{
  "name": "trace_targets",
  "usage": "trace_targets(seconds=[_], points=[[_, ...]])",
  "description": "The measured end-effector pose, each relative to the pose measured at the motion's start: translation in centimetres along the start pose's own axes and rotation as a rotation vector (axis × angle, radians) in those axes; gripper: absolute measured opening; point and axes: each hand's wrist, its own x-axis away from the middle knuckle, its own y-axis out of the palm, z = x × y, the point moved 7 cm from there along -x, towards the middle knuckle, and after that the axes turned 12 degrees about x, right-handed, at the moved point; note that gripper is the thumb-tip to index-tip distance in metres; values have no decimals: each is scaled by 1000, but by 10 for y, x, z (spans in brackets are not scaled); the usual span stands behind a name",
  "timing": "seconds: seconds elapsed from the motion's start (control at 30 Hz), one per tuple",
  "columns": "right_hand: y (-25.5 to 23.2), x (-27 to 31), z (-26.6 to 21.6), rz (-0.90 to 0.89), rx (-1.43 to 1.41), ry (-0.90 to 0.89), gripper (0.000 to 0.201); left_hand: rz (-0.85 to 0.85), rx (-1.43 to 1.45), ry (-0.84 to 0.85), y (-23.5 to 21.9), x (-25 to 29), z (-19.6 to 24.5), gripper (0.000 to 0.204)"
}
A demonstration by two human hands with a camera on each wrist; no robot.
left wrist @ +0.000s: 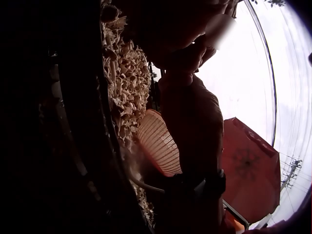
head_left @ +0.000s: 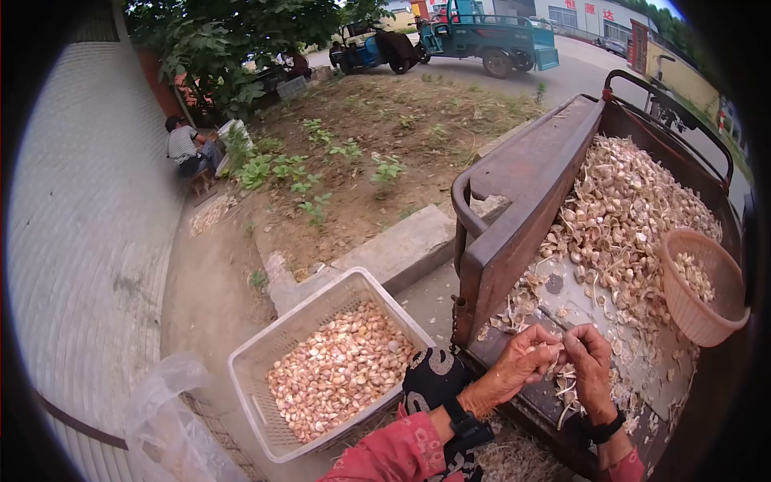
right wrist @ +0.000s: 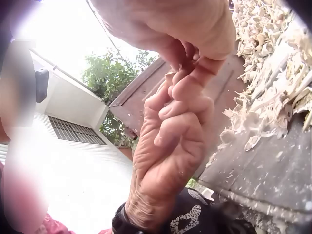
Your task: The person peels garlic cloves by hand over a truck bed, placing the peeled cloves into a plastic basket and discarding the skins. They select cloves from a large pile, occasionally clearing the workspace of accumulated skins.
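In the head view my left hand (head_left: pixel 520 368) and right hand (head_left: pixel 593 365) meet fingertip to fingertip over the cart bed. Between them they pinch a small garlic clove (right wrist: pixel 169 78), mostly hidden by the fingers. The right wrist view shows the left hand (right wrist: pixel 170 144) with its fingers curled in and the right hand (right wrist: pixel 170 22) above it. Beyond the hands lies a big heap of garlic (head_left: pixel 622 217) with dry stalks and skins. To the left, a white plastic crate (head_left: pixel 250 410) holds many loose cloves (head_left: pixel 337 369).
A pink basket (head_left: pixel 699 321) with some garlic leans at the heap's right. The cart's rusty metal side (head_left: pixel 534 209) rises beside the left arm. A clear plastic bag (head_left: pixel 173 426) lies left of the crate. Farther off, another person (head_left: pixel 189 145) sits by the wall.
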Motion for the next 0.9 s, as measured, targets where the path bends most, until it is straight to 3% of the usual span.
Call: trace_targets(seconds=[0.03, 0.23, 0.33, 0.37, 0.43, 0.47, 0.5, 0.63, 0.7, 0.77, 0.83, 0.87, 0.9], points=[[0, 2, 11, -15, -237, 104, 13, -4, 0, -3, 4, 1, -1, 16], [-41, 17, 20, 174, -243, 75, 19, 5, 89, -55, 3, -3, -5, 18], [-78, 34, 34, 99, 163, 100, 11, -10, 189, -33, -1, -8, -2, 19], [-86, 40, 35, 107, 162, 99, 11, -15, 187, -38, -3, -9, -4, 19], [-93, 61, 1, 73, 853, -100, 15, 15, 188, -57, -1, -8, -6, 18], [-92, 74, -16, 64, 802, -166, 36, 35, 208, -79, -1, -8, -6, 17], [-98, 86, -30, 30, 725, -121, 45, 70, 184, -36, -2, -6, -6, 17], [-131, 147, -109, -21, 331, -61, 37, 132, 121, -28, 2, -6, -5, 27], [-147, 186, -173, 19, 290, -399, 33, 167, 52, -28, -3, -7, -10, 24], [-163, 233, -225, 167, 131, -689, 33, 179, 9, -49, -15, -8, -15, 25], [-163, 270, -269, 51, -24, -745, 26, 217, -19, -33, -17, -6, -17, 26], [-169, 283, -283, 72, 81, -905, 24, -15, -598, 20, 12, 13, -5, 29], [-173, 296, -292, 85, 195, -1061, 23, -30, -599, 14, 15, 14, -7, 29]])
